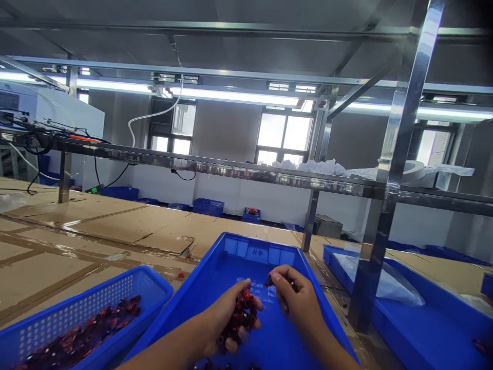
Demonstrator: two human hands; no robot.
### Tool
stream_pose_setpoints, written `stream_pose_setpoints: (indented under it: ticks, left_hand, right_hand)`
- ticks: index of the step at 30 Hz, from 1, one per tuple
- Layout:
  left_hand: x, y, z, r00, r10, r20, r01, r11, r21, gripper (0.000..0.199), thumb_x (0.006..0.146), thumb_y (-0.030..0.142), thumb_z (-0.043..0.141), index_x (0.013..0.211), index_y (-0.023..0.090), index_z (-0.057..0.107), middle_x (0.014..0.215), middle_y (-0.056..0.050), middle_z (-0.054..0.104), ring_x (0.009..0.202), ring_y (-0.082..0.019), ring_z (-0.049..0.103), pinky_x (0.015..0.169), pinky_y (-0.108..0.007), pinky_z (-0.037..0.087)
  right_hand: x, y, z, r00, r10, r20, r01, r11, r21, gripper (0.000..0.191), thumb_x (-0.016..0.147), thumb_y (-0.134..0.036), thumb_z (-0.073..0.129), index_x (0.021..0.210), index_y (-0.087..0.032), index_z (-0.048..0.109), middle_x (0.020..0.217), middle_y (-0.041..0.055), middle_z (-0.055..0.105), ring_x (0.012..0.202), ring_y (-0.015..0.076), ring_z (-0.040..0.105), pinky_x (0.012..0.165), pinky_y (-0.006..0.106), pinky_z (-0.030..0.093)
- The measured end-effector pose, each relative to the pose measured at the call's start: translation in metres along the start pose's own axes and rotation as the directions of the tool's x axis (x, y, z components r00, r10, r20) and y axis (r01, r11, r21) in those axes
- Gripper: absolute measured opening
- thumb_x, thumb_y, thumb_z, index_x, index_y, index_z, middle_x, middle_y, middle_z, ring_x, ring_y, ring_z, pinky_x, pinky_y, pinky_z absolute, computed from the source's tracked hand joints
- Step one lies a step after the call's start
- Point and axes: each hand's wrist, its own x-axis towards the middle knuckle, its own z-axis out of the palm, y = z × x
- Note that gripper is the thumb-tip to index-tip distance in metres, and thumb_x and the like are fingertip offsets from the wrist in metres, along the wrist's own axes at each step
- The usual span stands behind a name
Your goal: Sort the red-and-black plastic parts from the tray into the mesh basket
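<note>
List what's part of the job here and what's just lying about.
Job: left hand gripping small red-and-black parts; right hand pinching one; blue tray; perforated blue basket of the same parts.
Lying about: tape roll; white plastic sheeting; distant blue crates.

The left hand [227, 321] closes around a clump of small red-and-black parts [242, 314], its fingers hiding most of them, so their shape cannot be told. The small dark piece [268, 280] at the right hand [298, 303] is nearly covered by the fingertips [280, 280]. The blue plastic tray [254, 247] beneath the hands runs off the bottom edge. Left of the hands, a perforated blue basket [88, 293] is cut off by the frame, its heaped contents too small to tell apart. Right of the hands, another blue tray [419, 334] is cut off too. Far ahead, a small blue crate [251, 217] holds something red, too small to name.
</note>
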Motion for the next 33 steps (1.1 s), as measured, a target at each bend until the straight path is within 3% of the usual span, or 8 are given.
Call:
stream_pose_setpoints:
  ticks: [3, 5, 9, 13, 16, 19, 21, 33]
  left_hand:
    - [-0.001, 0.0, 0.003, 1.0, -0.017, -0.026, 0.018, 0.999, 0.042, 0.064, 0.071, 0.079, 0.045, 0.09, 0.019, 0.059, 0.075, -0.004, 0.057, 0.039, -0.005, 0.042, 0.029, -0.013, 0.02]
    - [0.0, -0.001, 0.003, 0.999, -0.02, -0.03, 0.022, 0.998, 0.055, 0.067, 0.069, 0.081, 0.045, 0.089, 0.019, 0.059, 0.075, -0.004, 0.058, 0.039, -0.005, 0.042, 0.029, -0.012, 0.02]
    - [0.002, -0.005, 0.003, 0.999, -0.03, -0.041, 0.034, 0.995, 0.09, 0.071, 0.068, 0.084, 0.042, 0.082, 0.017, 0.059, 0.075, -0.006, 0.058, 0.039, -0.005, 0.041, 0.028, -0.012, 0.02]
    - [0.003, -0.008, 0.004, 0.998, -0.031, -0.061, 0.045, 0.971, 0.236, 0.077, 0.066, 0.089, 0.034, 0.076, 0.016, 0.058, 0.073, -0.009, 0.06, 0.039, -0.006, 0.041, 0.028, -0.013, 0.02]
    - [0.002, -0.01, 0.005, 0.998, -0.049, -0.032, 0.055, 0.966, 0.253, 0.084, 0.063, 0.092, 0.029, 0.08, 0.016, 0.061, 0.073, -0.009, 0.06, 0.039, -0.007, 0.041, 0.03, -0.014, 0.02]
    - [0.001, -0.009, 0.005, 0.999, -0.044, -0.008, 0.044, 0.969, 0.244, 0.087, 0.061, 0.093, 0.025, 0.083, 0.018, 0.062, 0.074, -0.01, 0.06, 0.039, -0.007, 0.041, 0.03, -0.015, 0.022]
    - [0.0, -0.008, 0.005, 1.0, -0.024, -0.006, 0.025, 0.966, 0.257, 0.086, 0.061, 0.093, 0.025, 0.084, 0.019, 0.061, 0.075, -0.01, 0.061, 0.039, -0.008, 0.042, 0.03, -0.014, 0.022]
    - [0.0, -0.005, 0.004, 0.998, -0.047, -0.035, 0.054, 0.966, 0.253, 0.069, 0.067, 0.084, 0.045, 0.089, 0.019, 0.058, 0.078, -0.006, 0.059, 0.04, -0.005, 0.041, 0.03, -0.013, 0.02]
  right_hand:
    - [0.006, 0.007, 0.001, 0.941, 0.324, 0.099, -0.339, 0.884, 0.321, 0.037, 0.085, -0.056, 0.046, 0.084, -0.02, 0.057, 0.06, -0.0049, 0.046, 0.037, 0.007, 0.028, 0.03, 0.02, 0.012]
    - [0.008, 0.012, 0.004, 0.914, 0.371, 0.165, -0.402, 0.885, 0.237, 0.039, 0.083, -0.058, 0.048, 0.089, -0.02, 0.058, 0.068, -0.0037, 0.051, 0.038, 0.006, 0.031, 0.03, 0.019, 0.012]
    - [0.003, 0.013, 0.01, 0.937, 0.24, 0.253, -0.212, 0.968, -0.135, 0.03, 0.077, -0.046, 0.065, 0.086, -0.018, 0.067, 0.054, -0.0055, 0.049, 0.042, 0.0074, 0.036, 0.039, 0.02, 0.024]
    - [-0.002, 0.005, 0.011, 0.933, 0.085, 0.349, 0.039, 0.942, -0.333, 0.015, 0.079, -0.032, 0.063, 0.081, -0.02, 0.072, 0.053, -0.0036, 0.057, 0.05, 0.0104, 0.044, 0.048, 0.022, 0.03]
    - [-0.001, 0.004, 0.01, 0.925, 0.176, 0.337, -0.087, 0.961, -0.262, 0.016, 0.078, -0.031, 0.061, 0.072, -0.018, 0.067, 0.05, -0.003, 0.058, 0.046, 0.0095, 0.043, 0.045, 0.021, 0.027]
    - [0.002, 0.007, 0.009, 0.871, 0.392, 0.296, -0.372, 0.92, -0.125, 0.024, 0.08, -0.039, 0.054, 0.065, -0.02, 0.055, 0.039, -0.0084, 0.04, 0.034, 0.0073, 0.029, 0.035, 0.02, 0.02]
    - [0.004, 0.01, 0.008, 0.832, 0.468, 0.3, -0.466, 0.881, -0.081, 0.029, 0.083, -0.045, 0.046, 0.066, -0.022, 0.049, 0.039, -0.0116, 0.028, 0.031, 0.0069, 0.02, 0.031, 0.019, 0.016]
    - [0.004, 0.011, 0.006, 0.83, 0.448, 0.331, -0.426, 0.894, -0.14, 0.045, 0.086, -0.05, 0.046, 0.054, -0.019, 0.05, 0.037, -0.0099, 0.027, 0.027, 0.0053, 0.022, 0.026, 0.018, 0.013]
